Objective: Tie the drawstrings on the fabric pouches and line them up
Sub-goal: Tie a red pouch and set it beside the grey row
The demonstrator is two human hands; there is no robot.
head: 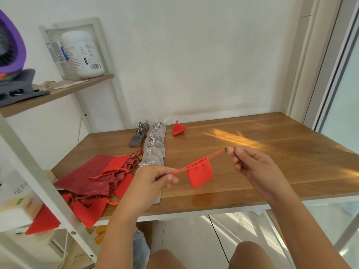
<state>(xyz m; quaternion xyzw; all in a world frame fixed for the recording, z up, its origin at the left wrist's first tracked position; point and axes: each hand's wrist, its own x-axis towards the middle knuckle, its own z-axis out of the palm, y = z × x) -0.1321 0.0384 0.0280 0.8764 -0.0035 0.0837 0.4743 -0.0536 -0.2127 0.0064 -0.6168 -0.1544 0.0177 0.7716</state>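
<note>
Left hand (153, 177): fingers (171, 178) curled, thumb and forefinger pinching one end of the drawstring (179, 170). Right hand (256, 169): fingers partly curled, and the other end of the drawstring appears looped over the index fingertip and held there by the thumb. The cord is taut between both hands.

The red pouch (200, 174) hangs off the counter (272, 136) in mid-air, at 3 o'clock from the left fingers and 8 o'clock from the right, with its mouth gathered. It is over the front part of the counter, inside the front edge. There is bare wood from 12 to 3 o'clock.

At 12 o'clock from the left hand is a row of light grey pouches (154, 150), with dark grey pouches (138, 134) beside it. One tied red pouch (178, 129) is at the far end. Loose red pouches (108, 175) are heaped at 9 o'clock.
</note>
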